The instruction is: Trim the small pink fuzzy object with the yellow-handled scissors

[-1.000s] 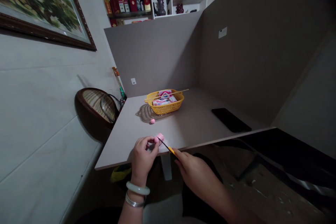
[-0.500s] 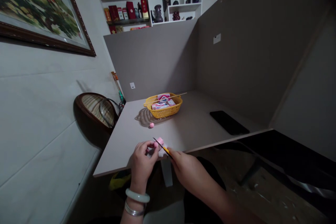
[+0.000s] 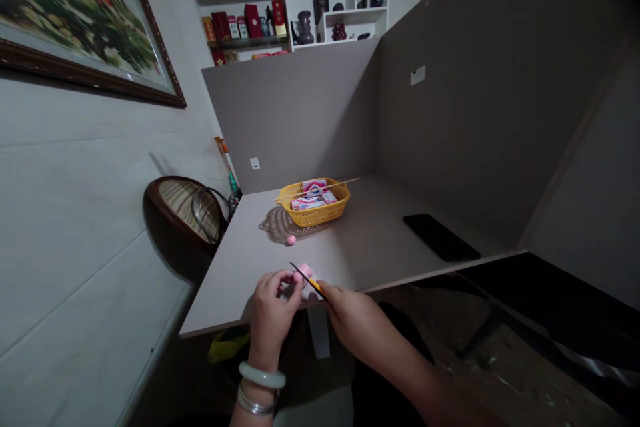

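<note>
Near the table's front edge, my left hand [image 3: 274, 303] pinches a small pink ball [image 3: 297, 277] between thumb and fingertips. My right hand [image 3: 350, 310] is closed around a utility knife [image 3: 314, 284] with a yellow part near the grip. Its thin dark blade points up and left, crossing close beside the pinched ball; whether it touches cannot be made out. Just behind the blade lies a larger pink lump [image 3: 305, 269], partly hidden. Another small pink ball [image 3: 291, 240] rests by itself farther back on the table [image 3: 235, 280].
A yellow plastic basket [image 3: 320, 217] holds several pink-and-white packets, with a thin stick [image 3: 345, 182] across its top. A black phone-like slab [image 3: 440, 237] lies at the right. Grey panels [image 3: 300, 120] rise behind and to the right. A rounded wooden seat [image 3: 183, 213] stands left.
The whole view has shifted slightly. Both hands keep nearly the same pose, with the ball still pinched and the knife still held beside it.
</note>
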### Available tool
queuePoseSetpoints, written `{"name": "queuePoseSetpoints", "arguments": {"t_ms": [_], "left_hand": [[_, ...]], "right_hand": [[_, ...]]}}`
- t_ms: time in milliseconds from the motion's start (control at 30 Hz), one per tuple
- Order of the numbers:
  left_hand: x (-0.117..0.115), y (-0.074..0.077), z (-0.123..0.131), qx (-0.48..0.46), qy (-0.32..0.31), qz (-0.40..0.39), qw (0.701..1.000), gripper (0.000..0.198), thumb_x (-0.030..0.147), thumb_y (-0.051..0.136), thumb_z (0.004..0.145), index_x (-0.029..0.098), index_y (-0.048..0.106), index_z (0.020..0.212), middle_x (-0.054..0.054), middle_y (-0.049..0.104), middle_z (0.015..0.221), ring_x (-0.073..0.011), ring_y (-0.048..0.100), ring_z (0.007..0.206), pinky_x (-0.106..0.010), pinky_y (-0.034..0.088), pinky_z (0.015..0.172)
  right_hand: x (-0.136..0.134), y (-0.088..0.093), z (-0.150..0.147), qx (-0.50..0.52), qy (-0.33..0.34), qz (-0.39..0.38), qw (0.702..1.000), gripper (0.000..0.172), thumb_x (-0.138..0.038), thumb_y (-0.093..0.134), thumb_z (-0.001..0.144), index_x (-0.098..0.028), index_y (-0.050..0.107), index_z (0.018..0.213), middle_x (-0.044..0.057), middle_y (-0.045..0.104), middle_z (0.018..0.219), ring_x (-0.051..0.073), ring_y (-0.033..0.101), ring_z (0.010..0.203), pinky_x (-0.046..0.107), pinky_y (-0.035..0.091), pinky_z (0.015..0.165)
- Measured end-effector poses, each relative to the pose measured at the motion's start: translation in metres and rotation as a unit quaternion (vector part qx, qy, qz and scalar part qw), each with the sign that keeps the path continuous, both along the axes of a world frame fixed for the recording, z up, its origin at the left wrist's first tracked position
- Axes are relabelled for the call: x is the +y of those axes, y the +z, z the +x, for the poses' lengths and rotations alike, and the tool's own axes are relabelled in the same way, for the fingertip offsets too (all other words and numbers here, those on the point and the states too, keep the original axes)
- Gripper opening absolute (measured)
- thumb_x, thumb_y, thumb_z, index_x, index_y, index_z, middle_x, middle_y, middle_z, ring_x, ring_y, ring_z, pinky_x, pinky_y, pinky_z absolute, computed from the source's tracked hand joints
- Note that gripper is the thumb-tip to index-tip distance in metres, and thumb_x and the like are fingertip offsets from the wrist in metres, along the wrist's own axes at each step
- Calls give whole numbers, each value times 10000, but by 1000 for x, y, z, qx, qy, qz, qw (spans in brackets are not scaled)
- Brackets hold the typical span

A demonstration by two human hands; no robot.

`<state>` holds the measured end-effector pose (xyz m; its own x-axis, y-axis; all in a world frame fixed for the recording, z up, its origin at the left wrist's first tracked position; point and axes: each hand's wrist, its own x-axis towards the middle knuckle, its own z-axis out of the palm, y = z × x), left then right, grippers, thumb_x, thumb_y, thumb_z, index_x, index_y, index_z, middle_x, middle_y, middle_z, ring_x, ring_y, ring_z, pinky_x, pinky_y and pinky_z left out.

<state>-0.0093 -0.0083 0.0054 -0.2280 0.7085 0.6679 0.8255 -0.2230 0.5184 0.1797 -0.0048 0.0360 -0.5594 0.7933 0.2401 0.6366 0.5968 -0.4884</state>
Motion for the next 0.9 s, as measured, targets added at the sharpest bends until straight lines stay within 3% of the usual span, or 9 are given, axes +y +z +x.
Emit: {"name": "queuePoseSetpoints", "arguments": {"t_ms": [233,467,667,900], "left_hand": [[0,1,1,-1,-10,1,1000,207,391,602,880,197,673,877,-45,671,838,-162,603,733,-288,513,683],[1,1,0,-13,1,-13,1000,186,387,612,877,211,671,875,-32,664,835,-161,594,727,-282,500,679],[-1,2,0,-13,-4,-11,1000,181,386,619,871,213,668,879,-27,660,835,-153,584,712,-277,494,675],[1,1,0,-23,2,-19,1000,186,392,613,873,218,675,890,-31,668,846,-160,596,728,-282,501,679]], "right_hand": [[-12,-18,20,7,-12,-11,1000,464,-117,379,918,-208,558,1336,76,724,1031,197,688,894,252,461,738],[2,1,1,2,-2,1,1000,413,-168,387,957,-220,583,1317,95,737,1052,190,691,926,232,450,773],[-10,-7,15,4,-9,-25,1000,460,-122,380,924,-210,565,1336,80,725,1086,186,687,913,238,450,759],[1,3,-4,4,-4,-16,1000,423,-148,361,953,-202,572,1316,100,733,1044,194,686,953,232,447,788]]}}
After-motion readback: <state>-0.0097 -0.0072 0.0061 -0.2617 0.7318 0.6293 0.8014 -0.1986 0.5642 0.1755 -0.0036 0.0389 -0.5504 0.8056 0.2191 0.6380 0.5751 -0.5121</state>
